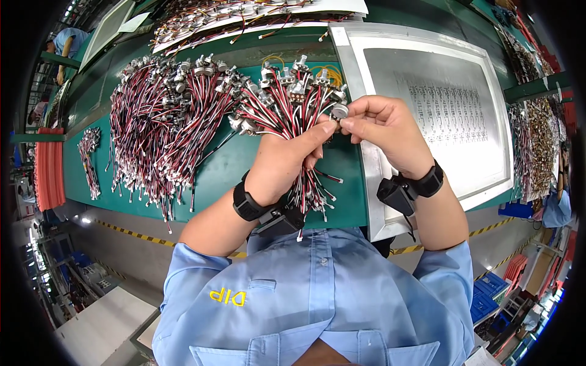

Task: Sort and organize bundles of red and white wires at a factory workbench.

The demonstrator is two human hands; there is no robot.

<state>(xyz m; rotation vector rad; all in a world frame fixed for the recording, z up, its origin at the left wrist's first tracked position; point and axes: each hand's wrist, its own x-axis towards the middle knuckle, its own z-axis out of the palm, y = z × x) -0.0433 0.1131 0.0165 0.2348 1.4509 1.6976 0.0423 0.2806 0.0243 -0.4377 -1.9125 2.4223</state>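
Observation:
My left hand (282, 160) is closed round a bundle of wired potentiometers (296, 100). Their round metal bodies fan out above the fist, and the red, white and black wires hang below it, ending in small white connectors. Just right of the bundle, my right hand (386, 129) pinches one potentiometer (339, 110) between thumb and fingers. The left thumb tip meets that part from the other side. Fingers cover its lower end, so where its wires run is hidden.
A big heap of similar wired potentiometers (165, 122) lies left on the green table (213, 177), with a smaller bundle (90, 160) farther left. To the right stands a metal-framed panel (439, 110). White sheets with wired parts (256, 17) lie at the back. Co-workers are at the far sides.

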